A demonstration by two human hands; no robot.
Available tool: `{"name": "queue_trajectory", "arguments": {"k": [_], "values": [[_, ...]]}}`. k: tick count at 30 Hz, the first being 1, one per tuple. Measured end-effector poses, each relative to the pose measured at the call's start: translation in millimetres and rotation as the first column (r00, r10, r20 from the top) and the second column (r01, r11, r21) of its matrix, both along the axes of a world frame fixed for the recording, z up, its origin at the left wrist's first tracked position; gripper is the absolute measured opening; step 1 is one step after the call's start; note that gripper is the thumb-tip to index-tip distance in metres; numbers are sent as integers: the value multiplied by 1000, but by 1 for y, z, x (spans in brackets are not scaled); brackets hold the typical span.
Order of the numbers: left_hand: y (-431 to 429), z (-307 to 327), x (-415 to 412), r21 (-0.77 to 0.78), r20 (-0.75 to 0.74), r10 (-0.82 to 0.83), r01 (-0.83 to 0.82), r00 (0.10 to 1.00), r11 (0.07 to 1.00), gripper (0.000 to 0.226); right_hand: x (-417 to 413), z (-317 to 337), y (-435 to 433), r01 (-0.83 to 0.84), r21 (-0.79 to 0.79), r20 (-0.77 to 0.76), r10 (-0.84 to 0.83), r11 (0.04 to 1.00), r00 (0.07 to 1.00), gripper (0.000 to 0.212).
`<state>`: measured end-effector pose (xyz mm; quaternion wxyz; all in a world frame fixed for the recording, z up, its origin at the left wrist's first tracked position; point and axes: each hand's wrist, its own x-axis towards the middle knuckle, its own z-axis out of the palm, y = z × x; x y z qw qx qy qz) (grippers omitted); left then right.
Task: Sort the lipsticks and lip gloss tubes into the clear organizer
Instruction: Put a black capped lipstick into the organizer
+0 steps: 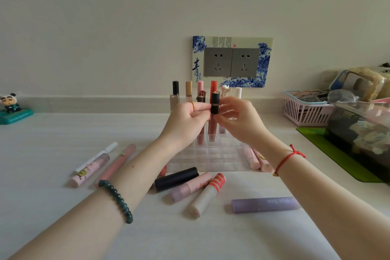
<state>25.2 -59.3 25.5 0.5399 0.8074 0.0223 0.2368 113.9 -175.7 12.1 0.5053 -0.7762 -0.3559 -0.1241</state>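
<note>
Both hands hold a short black lipstick upright above the clear organizer. My left hand pinches it from the left and my right hand pinches it from the right. Several tubes stand in the organizer's back row, among them a black-capped one and a red one. Loose on the table lie a black lipstick, a lilac-pink tube, a striped-cap tube, a purple tube, and pink tubes at the left.
A pink basket with glasses and a clear tub on a green mat crowd the right side. A panda figurine stands at the far left. Wall sockets sit behind the organizer.
</note>
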Motion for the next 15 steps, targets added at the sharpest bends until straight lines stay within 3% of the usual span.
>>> {"name": "queue_trajectory", "arguments": {"k": [15], "values": [[1, -3, 0, 66, -56, 15, -12, 998, 998, 31, 1, -4, 0, -7, -57, -3, 7, 998, 1000, 32]]}}
